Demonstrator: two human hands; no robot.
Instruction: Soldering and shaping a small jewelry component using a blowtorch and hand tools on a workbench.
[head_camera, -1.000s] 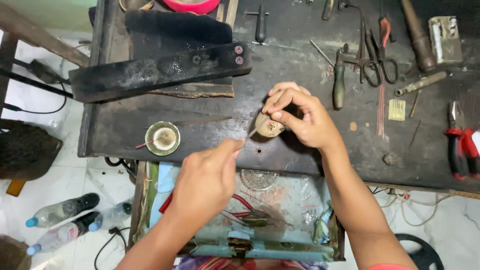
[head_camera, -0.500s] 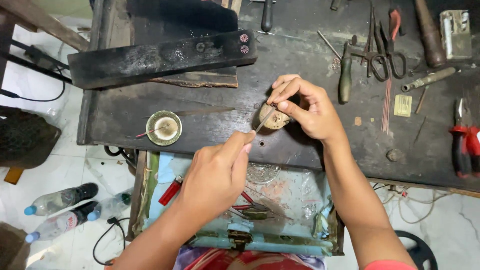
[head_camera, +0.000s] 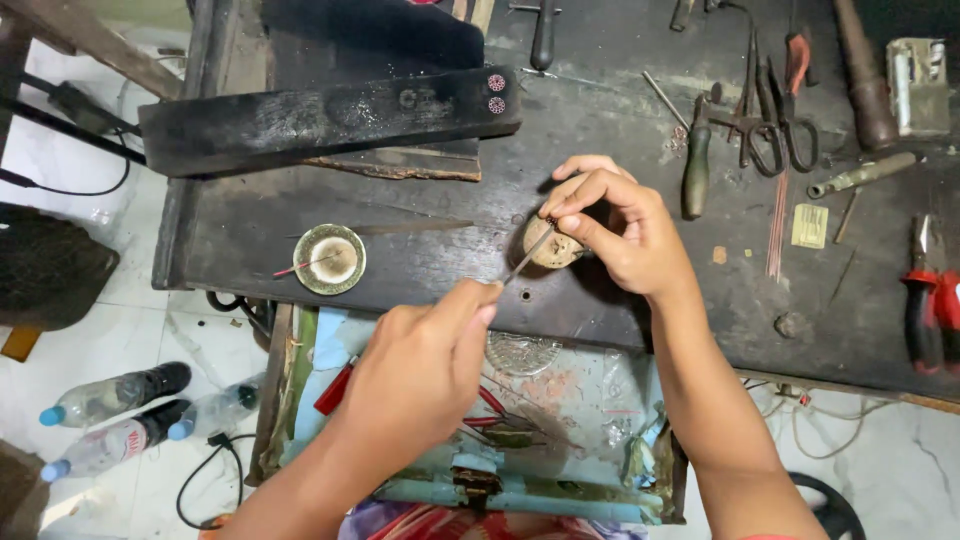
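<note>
Both hands pinching | left hand (head_camera: 420, 360): thin tool (head_camera: 527, 257) | right hand (head_camera: 620, 230): round piece (head_camera: 552, 243) | scissors (head_camera: 775, 120) near

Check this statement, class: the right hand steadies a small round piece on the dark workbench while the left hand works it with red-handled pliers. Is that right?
Not quite. In the head view the left hand holds a thin metal tool, not pliers; the red-handled pliers lie untouched at the bench's right edge. The right hand does steady the small round piece on the dark workbench.

Matt, sooty dark wooden workbench (head_camera: 420, 270); thin shiny metal tool (head_camera: 527, 257); dull brassy round piece (head_camera: 553, 245).
</note>
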